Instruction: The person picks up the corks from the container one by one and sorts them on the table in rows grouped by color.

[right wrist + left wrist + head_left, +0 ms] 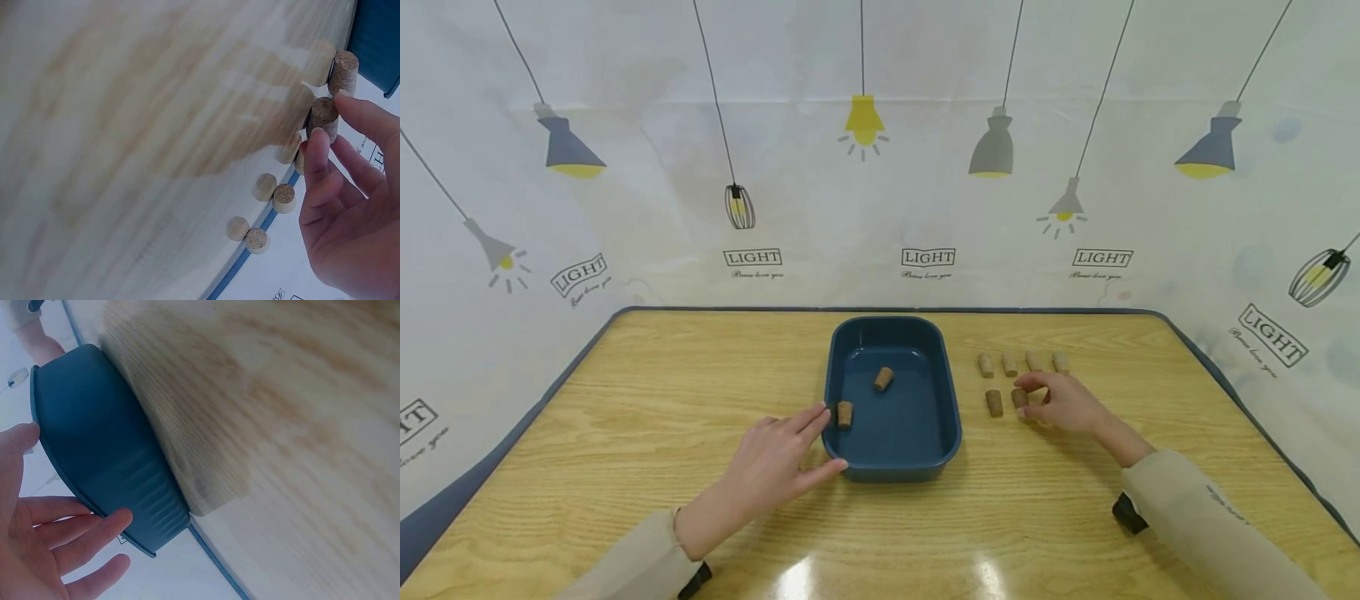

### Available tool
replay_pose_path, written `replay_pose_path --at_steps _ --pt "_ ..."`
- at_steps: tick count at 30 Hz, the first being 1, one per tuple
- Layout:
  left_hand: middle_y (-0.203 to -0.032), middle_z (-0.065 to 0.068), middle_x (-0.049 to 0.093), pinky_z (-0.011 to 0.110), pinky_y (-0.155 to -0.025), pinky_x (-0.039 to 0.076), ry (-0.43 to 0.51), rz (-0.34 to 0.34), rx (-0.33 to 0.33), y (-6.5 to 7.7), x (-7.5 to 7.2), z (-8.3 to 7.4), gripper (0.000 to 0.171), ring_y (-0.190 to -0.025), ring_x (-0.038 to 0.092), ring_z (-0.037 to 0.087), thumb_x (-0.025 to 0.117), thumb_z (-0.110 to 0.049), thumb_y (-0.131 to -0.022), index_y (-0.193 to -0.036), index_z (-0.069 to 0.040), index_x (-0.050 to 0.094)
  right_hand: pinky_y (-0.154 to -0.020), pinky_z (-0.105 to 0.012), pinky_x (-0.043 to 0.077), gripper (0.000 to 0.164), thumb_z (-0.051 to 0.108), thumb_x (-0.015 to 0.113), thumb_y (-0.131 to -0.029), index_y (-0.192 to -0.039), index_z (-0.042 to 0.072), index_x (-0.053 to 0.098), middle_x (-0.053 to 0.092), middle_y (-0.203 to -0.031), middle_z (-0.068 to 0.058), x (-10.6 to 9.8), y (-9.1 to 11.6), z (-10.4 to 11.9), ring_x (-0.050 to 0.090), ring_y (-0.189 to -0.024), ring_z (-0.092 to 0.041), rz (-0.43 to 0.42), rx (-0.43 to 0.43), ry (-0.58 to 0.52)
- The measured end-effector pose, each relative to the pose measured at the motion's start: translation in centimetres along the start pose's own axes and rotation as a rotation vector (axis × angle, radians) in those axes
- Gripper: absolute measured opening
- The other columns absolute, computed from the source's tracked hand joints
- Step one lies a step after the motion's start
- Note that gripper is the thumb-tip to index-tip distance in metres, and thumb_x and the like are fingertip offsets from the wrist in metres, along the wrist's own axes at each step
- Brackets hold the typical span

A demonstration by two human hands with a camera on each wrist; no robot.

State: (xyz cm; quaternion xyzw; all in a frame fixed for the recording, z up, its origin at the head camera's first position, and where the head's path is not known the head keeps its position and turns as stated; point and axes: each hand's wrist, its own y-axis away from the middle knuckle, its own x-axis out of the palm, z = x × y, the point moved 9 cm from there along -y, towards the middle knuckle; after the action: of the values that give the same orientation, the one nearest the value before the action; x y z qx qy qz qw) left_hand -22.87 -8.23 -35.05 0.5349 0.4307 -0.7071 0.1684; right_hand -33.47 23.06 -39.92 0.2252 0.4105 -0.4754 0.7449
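A deep blue rectangular dish [891, 475] stands on the wooden table, with one cork stopper [883, 379] near its middle and another cork stopper [845, 415] by its left wall. My left hand [775, 460] rests at the dish's near-left rim, its fingers extended; in the left wrist view the thumb touches the rim. Right of the dish, my right hand [1063, 406] pinches a cork [323, 119] between thumb and fingertips, low at the tabletop. Beside that cork stands another upright cork [994, 403].
Behind my right hand several paler corks [1009, 363] stand in a row. The table's dark edge [737, 309] meets a white backdrop [820, 208] printed with hanging lamps. Bare wood [647, 400] lies left of the dish.
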Motion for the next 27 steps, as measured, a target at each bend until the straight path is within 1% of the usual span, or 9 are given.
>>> replay_pose_path --at_steps 7,10,15,19,22,27 --pt "-0.114 0.01 0.057 0.036 -0.062 0.048 0.0 0.009 -0.01 0.0 0.0 0.0 0.066 -0.062 0.06 0.017 0.053 -0.058 -0.078 -0.114 -0.004 0.061 -0.056 -0.03 0.042 0.041 0.013 0.065 -0.081 -0.115 -0.005 0.052 0.055 -0.107 -0.021 -0.6 0.1 0.2 0.05 -0.064 -0.015 -0.017 0.018 -0.019" --pt "-0.115 0.01 0.057 0.037 -0.063 0.048 0.001 0.012 -0.016 0.0 0.0 0.1 0.066 -0.063 0.061 0.018 0.053 -0.058 -0.078 -0.114 -0.004 0.061 -0.053 -0.03 0.042 0.041 0.014 0.065 -0.081 -0.115 -0.004 0.053 0.054 -0.108 -0.022 -0.8 0.0 0.6 0.05 -0.062 -0.015 -0.02 0.009 -0.032" --pt "-0.115 0.01 0.057 0.037 -0.063 0.048 0.003 0.011 -0.015 0.0 0.1 0.1 0.065 -0.065 0.061 0.019 0.054 -0.058 -0.077 -0.114 -0.004 0.061 -0.051 -0.029 0.043 0.042 0.012 0.065 -0.08 -0.116 -0.006 0.051 0.052 -0.111 -0.025 -0.8 -0.1 1.2 0.051 -0.057 -0.016 -0.005 -0.005 -0.044" --pt "-0.114 0.01 0.057 0.037 -0.064 0.048 0.004 0.006 -0.011 0.1 0.1 0.1 0.065 -0.065 0.061 0.019 0.055 -0.058 -0.077 -0.114 -0.004 0.061 -0.05 -0.028 0.043 0.041 0.011 0.063 -0.082 -0.118 -0.005 0.051 0.052 -0.112 -0.023 -0.8 -0.2 1.6 0.051 -0.057 -0.014 -0.022 0.001 -0.055" --pt "-0.115 0.01 0.057 0.037 -0.065 0.048 0.002 0.004 -0.01 0.0 0.1 0.1 0.065 -0.067 0.062 0.019 0.054 -0.058 -0.077 -0.114 -0.004 0.061 -0.05 -0.028 0.043 0.04 0.008 0.063 -0.082 -0.117 -0.005 0.051 0.053 -0.112 -0.022 -0.8 -0.4 2.6 0.051 -0.058 -0.013 -0.041 -0.037 -0.063" --pt "-0.115 0.01 0.057 0.038 -0.065 0.048 0.002 -0.002 -0.005 0.0 0.1 0.0 0.065 -0.068 0.062 0.02 0.056 -0.057 -0.077 -0.114 -0.004 0.061 -0.05 -0.026 0.043 0.037 0.007 0.065 -0.079 -0.113 -0.004 0.055 0.056 -0.107 -0.02 -0.5 -0.9 5.2 0.05 -0.055 -0.009 -0.064 -0.161 -0.05"
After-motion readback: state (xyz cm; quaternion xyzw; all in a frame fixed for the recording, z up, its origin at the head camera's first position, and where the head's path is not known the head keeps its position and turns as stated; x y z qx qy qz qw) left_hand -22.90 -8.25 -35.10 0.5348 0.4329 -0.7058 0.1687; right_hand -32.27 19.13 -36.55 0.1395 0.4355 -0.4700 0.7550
